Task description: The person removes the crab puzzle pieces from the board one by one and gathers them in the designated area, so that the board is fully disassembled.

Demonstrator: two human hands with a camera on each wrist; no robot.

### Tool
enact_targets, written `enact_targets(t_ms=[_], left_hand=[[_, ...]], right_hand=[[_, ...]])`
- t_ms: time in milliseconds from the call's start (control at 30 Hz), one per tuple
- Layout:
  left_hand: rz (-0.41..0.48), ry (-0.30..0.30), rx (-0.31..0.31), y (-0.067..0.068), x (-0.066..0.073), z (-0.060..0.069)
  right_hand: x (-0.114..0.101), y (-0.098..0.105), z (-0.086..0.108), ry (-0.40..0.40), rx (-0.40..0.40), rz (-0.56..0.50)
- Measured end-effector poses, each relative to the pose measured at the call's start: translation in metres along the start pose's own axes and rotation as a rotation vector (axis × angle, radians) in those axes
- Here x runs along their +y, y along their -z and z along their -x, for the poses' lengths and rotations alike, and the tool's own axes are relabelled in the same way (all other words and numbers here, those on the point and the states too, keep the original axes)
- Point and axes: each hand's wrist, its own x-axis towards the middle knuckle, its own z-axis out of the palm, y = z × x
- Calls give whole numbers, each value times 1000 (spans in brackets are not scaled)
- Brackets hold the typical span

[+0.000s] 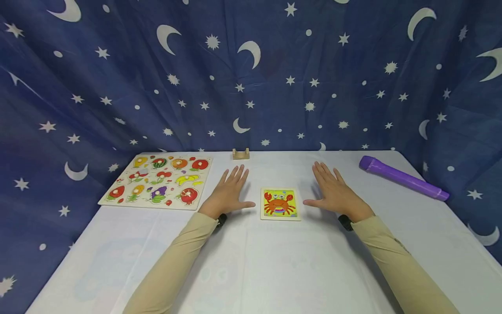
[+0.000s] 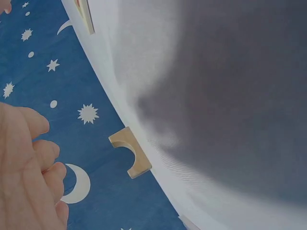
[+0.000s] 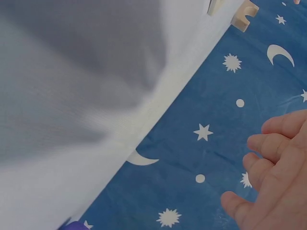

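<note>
Through my feed I see a square crab board (image 1: 280, 203), pale-rimmed, orange crab on yellow-green, flat on the desk (image 1: 298, 266). Left hand (image 1: 226, 194), right hand (image 1: 334, 195) flank it, fingers straight.

Sq. pale-rimmed orange-crab board (image 1: 279, 204), flat on wht. tbl. (image 1: 298, 261), btwn. L grip (image 1: 226, 194) & R grip (image 1: 338, 195)
</note>
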Motion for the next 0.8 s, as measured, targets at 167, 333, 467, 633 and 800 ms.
enact_targets(t_ms=[167, 333, 467, 633, 800], left_hand=[[-10, -6, -2, 0, 0, 2], [-30, -28, -18, 0, 2, 0], [-77, -61, -70, -2, 8, -4], [-118, -111, -165, -5, 18, -9], [-131, -137, -212, -7, 26, -12]], right_hand=[[-1, -1, 0, 7, -8, 3], [-2, -2, -2, 39, -12, 1], [-3, -6, -6, 106, -37, 15], [-11, -11, -13, 184, -82, 33], [-17, -17, -19, 217, -149, 61]])
